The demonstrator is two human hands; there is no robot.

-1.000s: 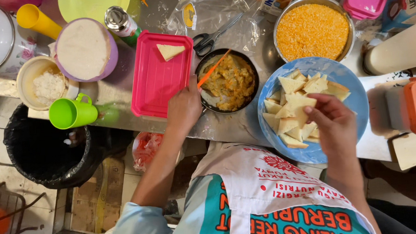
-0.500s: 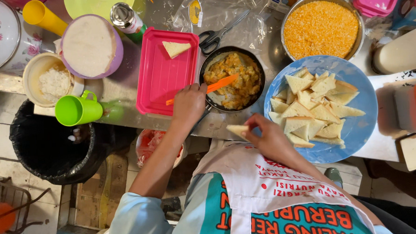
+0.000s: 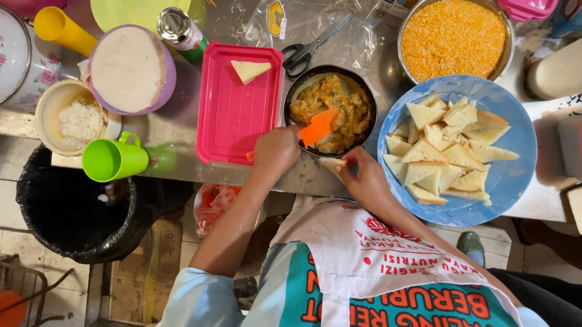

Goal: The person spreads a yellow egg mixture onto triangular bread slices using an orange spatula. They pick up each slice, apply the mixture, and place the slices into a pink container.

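My left hand (image 3: 274, 151) grips an orange spatula (image 3: 319, 125), its blade resting on the yellow filling (image 3: 340, 99) in a black pan (image 3: 290, 91). Beside the pan's near rim, my right hand (image 3: 365, 178) holds a bread triangle (image 3: 332, 165). To the right is a blue plate (image 3: 511, 183) piled with several bread triangles (image 3: 447, 150). One filled triangle (image 3: 249, 70) lies in the far corner of the pink tray (image 3: 237, 123), left of the pan.
A metal bowl of orange crumbs (image 3: 453, 37) stands behind the plate, with scissors (image 3: 305, 50) on plastic wrap beside it. On the left are a purple bowl of white powder (image 3: 130, 69), a green cup (image 3: 111, 159) and a yellow cup (image 3: 63, 28). A black bin (image 3: 77, 212) sits below the counter edge.
My right hand took a bread triangle off the blue plate and carried it left to the pan's rim. My left hand raised the spatula over the filling.
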